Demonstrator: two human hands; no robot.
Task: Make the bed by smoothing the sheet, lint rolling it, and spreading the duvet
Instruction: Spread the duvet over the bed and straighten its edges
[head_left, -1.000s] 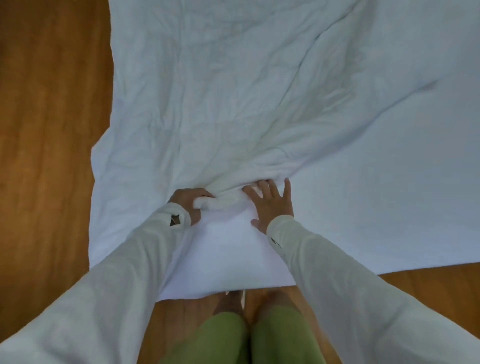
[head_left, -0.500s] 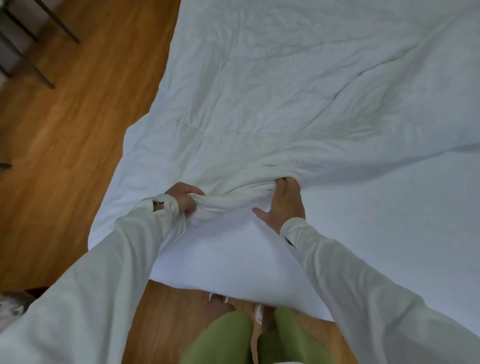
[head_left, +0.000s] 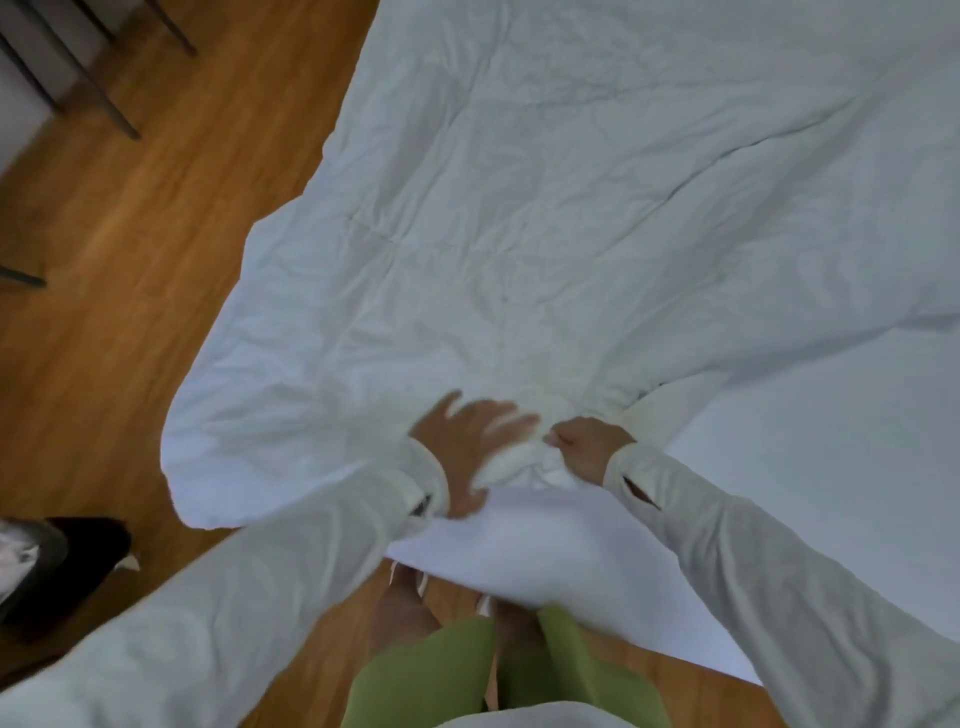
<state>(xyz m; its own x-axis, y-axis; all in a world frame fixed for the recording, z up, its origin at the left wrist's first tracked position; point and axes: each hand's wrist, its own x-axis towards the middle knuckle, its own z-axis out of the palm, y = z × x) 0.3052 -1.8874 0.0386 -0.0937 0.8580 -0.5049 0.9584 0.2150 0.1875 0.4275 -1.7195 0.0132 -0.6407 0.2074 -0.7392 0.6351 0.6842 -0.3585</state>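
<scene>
Wooden floor (head_left: 104, 249), warm brown boards, fills the left side and shows again at the bottom edge. One white duvet (head_left: 545, 218), heavily creased, spreads across most of the view, its near-left corner drooping over the floor. One smoother white sheet (head_left: 831, 467) shows at right and below the duvet's bunched edge.

Two hands, both in pale long sleeves. Left hand (head_left: 467, 447): motion-blurred, fingers spread and fairly straight, lying flat on the duvet just left of the bunched fabric, gripping nothing. Right hand (head_left: 587, 447): fingers curled tight round one gathered wad of duvet edge, knuckles up. Hands sit just beside each other, the wad between them.

Two green trouser legs (head_left: 441, 675) at bottom centre, two feet partly under the bedding's edge. Several thin dark furniture legs (head_left: 104, 98) at top left. One dark object (head_left: 67, 561) at the left edge, too cut off to identify.
</scene>
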